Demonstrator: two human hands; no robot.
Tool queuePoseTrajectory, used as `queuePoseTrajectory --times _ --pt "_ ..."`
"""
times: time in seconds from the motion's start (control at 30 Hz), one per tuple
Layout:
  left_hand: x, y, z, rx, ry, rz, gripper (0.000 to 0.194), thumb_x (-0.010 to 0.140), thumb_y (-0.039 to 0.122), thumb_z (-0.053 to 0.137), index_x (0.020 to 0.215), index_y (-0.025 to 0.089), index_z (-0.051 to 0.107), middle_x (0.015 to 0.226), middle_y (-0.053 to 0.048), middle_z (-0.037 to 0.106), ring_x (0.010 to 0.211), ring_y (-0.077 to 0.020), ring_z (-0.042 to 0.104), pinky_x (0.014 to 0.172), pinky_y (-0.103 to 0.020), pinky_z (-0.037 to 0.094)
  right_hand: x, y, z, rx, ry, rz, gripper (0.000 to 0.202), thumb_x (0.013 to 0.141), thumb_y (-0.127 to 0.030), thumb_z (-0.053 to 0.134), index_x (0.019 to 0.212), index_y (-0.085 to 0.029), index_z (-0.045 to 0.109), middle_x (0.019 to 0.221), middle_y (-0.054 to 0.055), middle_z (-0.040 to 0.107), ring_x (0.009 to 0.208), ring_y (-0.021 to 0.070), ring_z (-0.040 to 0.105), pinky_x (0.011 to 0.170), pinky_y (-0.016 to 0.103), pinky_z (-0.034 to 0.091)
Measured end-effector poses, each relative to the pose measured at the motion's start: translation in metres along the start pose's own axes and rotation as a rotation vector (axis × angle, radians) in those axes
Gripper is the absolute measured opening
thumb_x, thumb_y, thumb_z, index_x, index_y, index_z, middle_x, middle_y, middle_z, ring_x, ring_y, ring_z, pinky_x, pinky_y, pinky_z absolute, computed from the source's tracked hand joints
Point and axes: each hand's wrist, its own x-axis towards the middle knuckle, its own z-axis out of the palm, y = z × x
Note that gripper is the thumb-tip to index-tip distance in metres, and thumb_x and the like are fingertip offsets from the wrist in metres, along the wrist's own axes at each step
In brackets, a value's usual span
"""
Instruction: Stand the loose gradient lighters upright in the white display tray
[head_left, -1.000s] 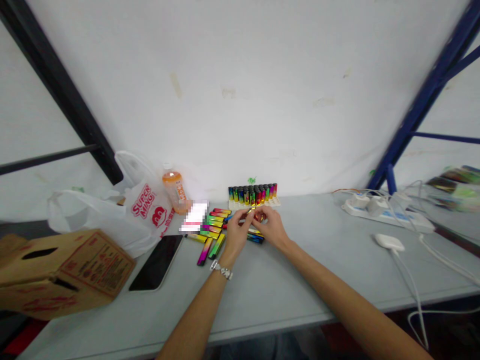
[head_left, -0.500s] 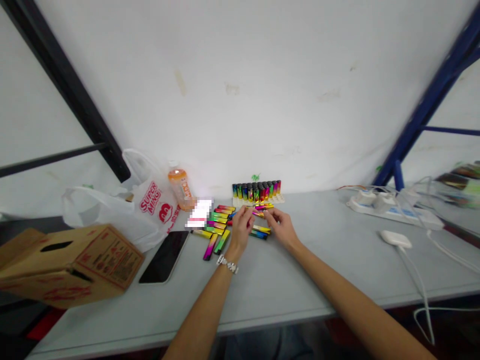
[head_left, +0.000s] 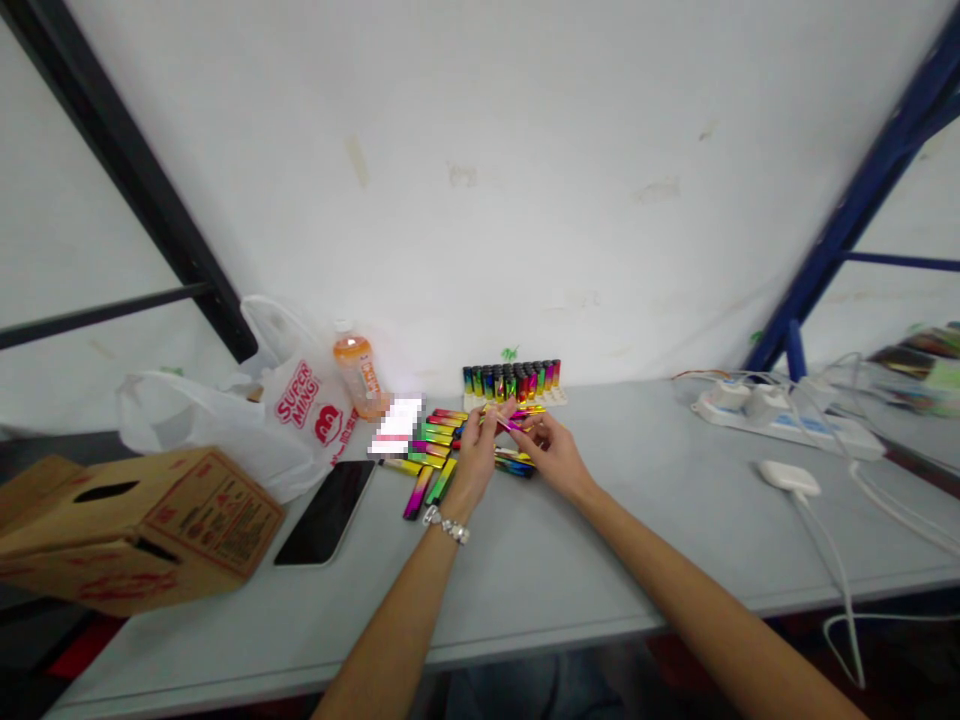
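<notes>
My left hand point(head_left: 478, 440), with a silver bracelet at the wrist, is closed, its thumb and fingers pinching one end of a shiny magenta lighter point(head_left: 510, 424). From the other side, the fingertips of my right hand point(head_left: 555, 452) close on the same lighter; they partly cover it. Just behind both hands, several foil-coloured lighters point(head_left: 511, 385) with dark tops stand upright in rows on a pale holder point(head_left: 556, 397). Loose lighters in rainbow colours point(head_left: 418, 492) lie to the left of my left hand. More of them point(head_left: 514, 464) show beneath and between the hands.
Left of the lighters are a black phone point(head_left: 326, 512), a lit, blurred-out screen point(head_left: 397, 425), an orange drink bottle point(head_left: 360, 375), a white plastic bag point(head_left: 225, 430) and a cardboard box point(head_left: 142, 520). To the right lie a power strip point(head_left: 795, 425) and a white charger point(head_left: 790, 477) with its cable.
My hands have come closer together, and the lighter between them is now tilted. My right fingers have curled in around it. The view has shifted slightly.
</notes>
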Motion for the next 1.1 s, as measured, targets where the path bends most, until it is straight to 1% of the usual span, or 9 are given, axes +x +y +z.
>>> queuePoseTrajectory --times 0.07,0.17,0.37,0.47,0.53,0.63,0.77,0.93,1.1 --pt "0.001 0.002 -0.002 -0.004 -0.002 -0.001 0.038 0.086 0.055 0.063 0.097 0.02 0.052 0.118 -0.013 0.072 0.115 -0.0249 0.067 0.108 -0.047 0.044 0.002 0.001 -0.001 0.09 -0.036 0.057 0.039 0.081 -0.054 0.067 0.096 -0.018 0.062 0.065 0.0 0.065 0.057 0.0143 0.053 0.055 0.026 0.039" --pt "0.002 0.007 -0.004 0.087 -0.052 -0.002 0.038 0.082 0.052 0.068 0.095 0.02 0.051 0.114 -0.012 0.073 0.11 -0.0247 0.069 0.104 -0.046 0.047 0.005 0.0 -0.003 0.213 -0.055 0.106 0.041 0.081 -0.058 0.065 0.085 -0.017 0.066 0.068 0.003 0.067 0.056 0.0137 0.053 0.053 0.026 0.039" --pt "0.002 0.013 -0.01 0.323 -0.213 0.062 0.032 0.076 0.042 0.077 0.08 0.019 0.055 0.117 -0.014 0.072 0.108 -0.0248 0.068 0.1 -0.045 0.048 0.007 -0.005 0.003 0.473 0.106 0.125 0.036 0.075 -0.053 0.072 0.088 -0.02 0.069 0.086 0.002 0.069 0.074 0.0151 0.06 0.058 0.024 0.045" --pt "0.003 0.013 -0.014 0.517 -0.174 0.187 0.028 0.082 0.04 0.07 0.07 0.018 0.06 0.123 -0.013 0.068 0.119 -0.0245 0.061 0.103 -0.041 0.044 0.005 -0.008 0.007 0.619 0.135 0.144 0.037 0.074 -0.054 0.074 0.088 -0.022 0.062 0.085 0.001 0.07 0.074 0.0148 0.062 0.064 0.026 0.049" --pt "0.005 0.012 -0.017 0.553 -0.088 0.234 0.03 0.087 0.043 0.062 0.07 0.018 0.063 0.114 -0.011 0.07 0.112 -0.0228 0.063 0.095 -0.037 0.047 0.004 -0.011 0.008 0.662 0.103 0.162 0.039 0.074 -0.055 0.074 0.089 -0.024 0.057 0.072 -0.003 0.066 0.062 0.0131 0.059 0.059 0.025 0.048" --pt "0.008 0.01 -0.021 0.586 -0.012 0.234 0.033 0.09 0.045 0.056 0.073 0.018 0.065 0.095 -0.008 0.071 0.095 -0.0198 0.064 0.083 -0.032 0.048 0.001 -0.015 0.006 0.637 0.041 0.214 0.041 0.073 -0.058 0.073 0.084 -0.024 0.053 0.05 -0.01 0.046 0.041 0.0085 0.037 0.04 0.021 0.032" --pt "0.007 0.007 -0.02 0.666 -0.024 0.231 0.034 0.09 0.043 0.055 0.069 0.018 0.065 0.084 -0.005 0.069 0.085 -0.0178 0.063 0.074 -0.028 0.046 0.0 -0.015 0.004 0.53 0.025 0.376 0.054 0.082 -0.071 0.05 0.061 -0.021 0.049 0.04 -0.009 0.026 0.035 0.0065 0.019 0.036 0.022 0.013" --pt "0.003 0.009 -0.014 0.738 -0.074 0.213 0.035 0.091 0.042 0.052 0.069 0.019 0.065 0.08 -0.004 0.069 0.08 -0.0177 0.063 0.068 -0.027 0.044 0.002 -0.015 0.004 0.394 0.165 0.47 0.05 0.087 -0.058 0.038 0.051 -0.024 0.039 0.038 -0.006 0.028 0.034 0.0087 0.021 0.036 0.024 0.014" --pt "0.002 0.009 -0.013 0.857 -0.144 0.247 0.034 0.092 0.039 0.051 0.068 0.019 0.065 0.077 -0.003 0.067 0.077 -0.0177 0.062 0.071 -0.028 0.046 0.002 -0.015 0.002 0.418 0.108 0.449 0.054 0.085 -0.067 0.034 0.053 -0.025 0.039 0.038 -0.007 0.025 0.034 0.009 0.019 0.036 0.025 0.015"
